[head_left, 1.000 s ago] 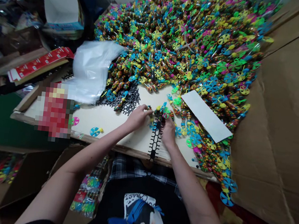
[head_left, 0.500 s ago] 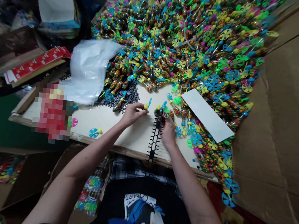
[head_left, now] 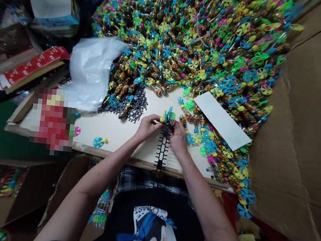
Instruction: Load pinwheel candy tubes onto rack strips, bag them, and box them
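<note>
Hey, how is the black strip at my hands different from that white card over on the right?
Shape: the black strip has openings and prongs along both sides, while the white card is a plain panel with straight edges.
Width: the strip is narrower than the card.
Pose: the strip runs toward you; the card lies slanted across the toys.
Both are longer than wide.

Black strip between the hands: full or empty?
Near stretch of the black strip empty: only bare black plastic shows. Far end: cannot tell, hidden by the left hand, right hand and toys.
</note>
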Motion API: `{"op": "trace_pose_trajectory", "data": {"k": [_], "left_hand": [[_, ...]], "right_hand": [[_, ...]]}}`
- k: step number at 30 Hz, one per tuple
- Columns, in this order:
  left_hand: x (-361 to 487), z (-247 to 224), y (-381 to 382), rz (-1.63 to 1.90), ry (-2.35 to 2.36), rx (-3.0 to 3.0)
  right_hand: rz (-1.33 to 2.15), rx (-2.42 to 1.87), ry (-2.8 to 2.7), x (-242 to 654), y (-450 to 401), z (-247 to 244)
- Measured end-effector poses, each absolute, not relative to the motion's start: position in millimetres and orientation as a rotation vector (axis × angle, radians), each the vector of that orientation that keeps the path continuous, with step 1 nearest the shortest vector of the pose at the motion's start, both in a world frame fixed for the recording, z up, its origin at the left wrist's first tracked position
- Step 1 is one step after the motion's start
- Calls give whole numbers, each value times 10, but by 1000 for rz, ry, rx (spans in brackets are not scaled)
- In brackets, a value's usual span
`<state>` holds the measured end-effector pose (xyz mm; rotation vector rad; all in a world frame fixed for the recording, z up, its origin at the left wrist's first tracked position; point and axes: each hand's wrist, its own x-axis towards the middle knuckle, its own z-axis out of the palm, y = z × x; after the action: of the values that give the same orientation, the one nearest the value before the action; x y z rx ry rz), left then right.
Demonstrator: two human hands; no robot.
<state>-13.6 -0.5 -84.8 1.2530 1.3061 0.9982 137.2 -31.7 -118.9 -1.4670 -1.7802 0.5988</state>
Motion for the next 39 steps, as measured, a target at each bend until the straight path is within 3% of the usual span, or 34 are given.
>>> {"op": "trace_pose_trajectory", "data": {"k": [9, 17, 27, 32, 39], "left_hand": [[-89, -772, -26, 979, 1292, 1211], [-83, -828, -41, 1014, 1256, 1122], [-243, -750, 95, 858, 1158, 1222], [-416, -701, 669, 960, 1546, 1267], [-157, -830, 1507, 797, 1974, 983]], "right_hand": [[502, -1484, -1840, 1331, -308, -1232], [618, -1472, -1957, 1582, -231, -1009], [241, -1345, -2439, 2120, 80, -980], [266, -1215, -2408, 2182, 171, -969], [495, -1369, -1859, 2114, -193, -816]]}}
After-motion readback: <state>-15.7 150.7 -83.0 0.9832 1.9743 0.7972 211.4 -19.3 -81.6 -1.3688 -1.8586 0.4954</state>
